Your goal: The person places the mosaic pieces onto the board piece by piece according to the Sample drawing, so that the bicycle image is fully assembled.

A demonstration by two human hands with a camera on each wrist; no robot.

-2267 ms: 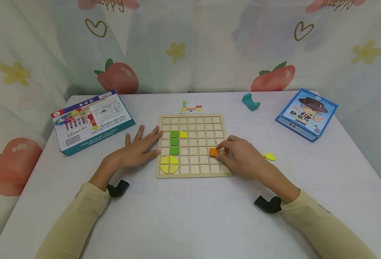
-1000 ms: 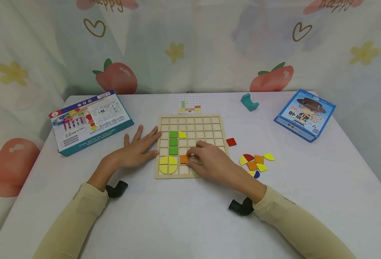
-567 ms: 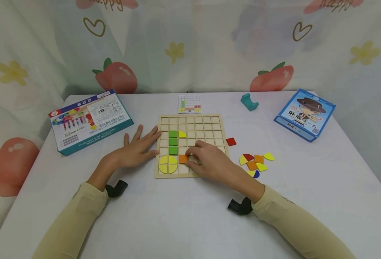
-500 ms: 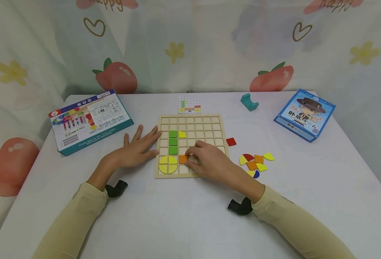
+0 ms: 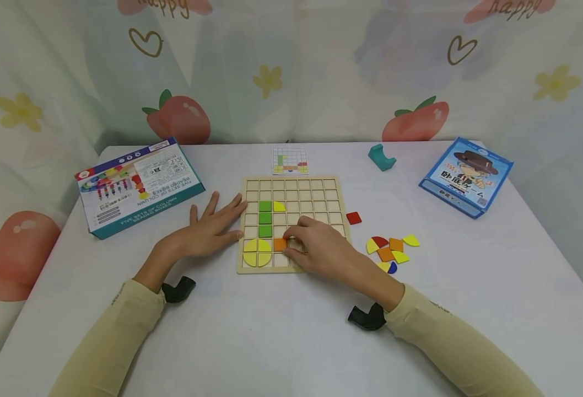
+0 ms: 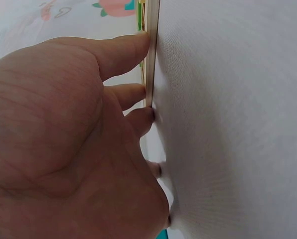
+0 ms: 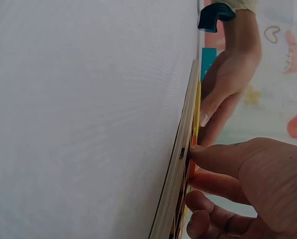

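Sleeves (image 5: 108, 336) cross the lower left and lower right of the frame. At centre, the right hand (image 5: 321, 247) pinches an orange tile (image 5: 279, 244) between thumb and forefinger, on the board's (image 5: 266, 271) lower part, just right of a yellow circle (image 5: 250, 259). The left hand (image 5: 204, 229), left of centre, has its fingers spread and released, tips touching the board's left edge. Right of centre lie loose pieces (image 5: 386, 254) and a red tile (image 5: 354, 218). Green tiles (image 5: 265, 219) form a column above the circle. Beyond sit a card (image 5: 290, 157), two boxes (image 5: 142, 187) and, behind, a curtain (image 5: 321, 66).
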